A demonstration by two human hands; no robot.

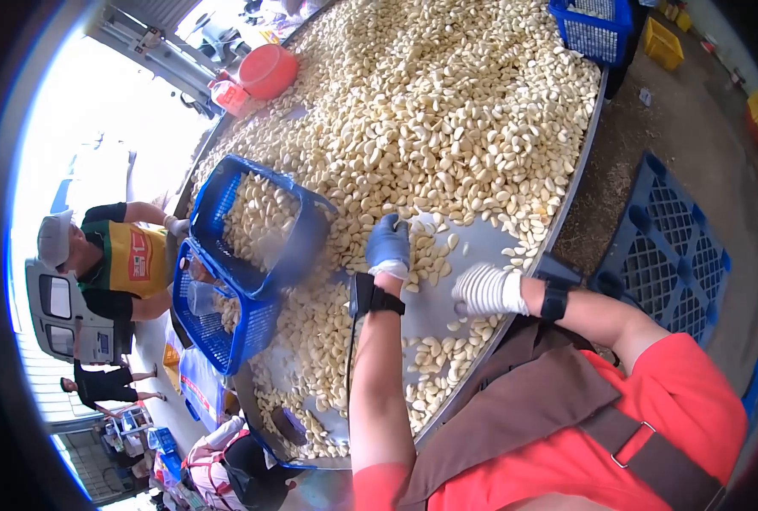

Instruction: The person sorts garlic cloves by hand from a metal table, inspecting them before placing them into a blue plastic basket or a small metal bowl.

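Peeled garlic cloves lie heaped over a metal table. My left hand, in a blue glove with a pale cuff, rests among loose cloves at the heap's near edge. Its fingers are curled down, and what they hold, if anything, is hidden. To its right, my right hand, in a white ribbed glove, is low over the bare metal, close to some scattered cloves. The fingers of that hand are turned away and hard to make out. Both wrists carry black bands.
Left of my hands, a blue basket of cloves is tipped beside another blue basket. A co-worker has a gloved hand near them. A red basin sits on the far side. A blue pallet lies right.
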